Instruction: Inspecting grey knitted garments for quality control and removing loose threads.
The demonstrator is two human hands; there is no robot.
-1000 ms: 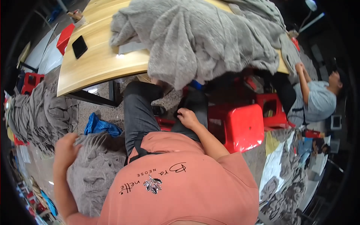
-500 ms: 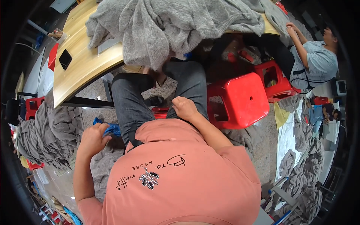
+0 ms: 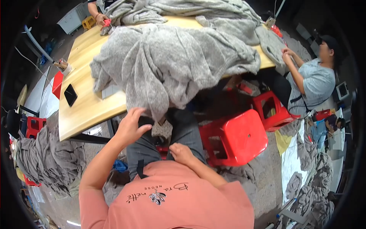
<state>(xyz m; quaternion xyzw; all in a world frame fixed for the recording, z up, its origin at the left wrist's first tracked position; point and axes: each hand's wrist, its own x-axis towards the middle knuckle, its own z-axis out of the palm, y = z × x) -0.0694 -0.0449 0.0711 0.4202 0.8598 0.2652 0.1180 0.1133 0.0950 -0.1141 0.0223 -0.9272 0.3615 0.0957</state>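
Note:
My left hand (image 3: 133, 126) is raised at the near edge of the table, thumb and fingers apart, with nothing in it. Its fingertips are close to the hanging part of a grey knitted sweater (image 3: 160, 57); whether they touch it I cannot tell. That sweater lies bunched on the table and droops over the front edge above my knees. On my thigh in dark jeans rests my right hand (image 3: 182, 153), its fingers curled in and no object showing in them.
The wooden table (image 3: 82, 114) carries a black phone (image 3: 70, 94) and more grey knitwear (image 3: 228, 26). Red stools (image 3: 244, 137) stand at my right, near a seated co-worker (image 3: 316, 78). Across the table a person's hand (image 3: 101, 19) holds something red. Grey garments (image 3: 53, 152) lie heaped at left.
My left hand has risen from beside my hip to the sweater at the table edge. My right hand stays on my thigh. The view has tilted up, showing more of the table.

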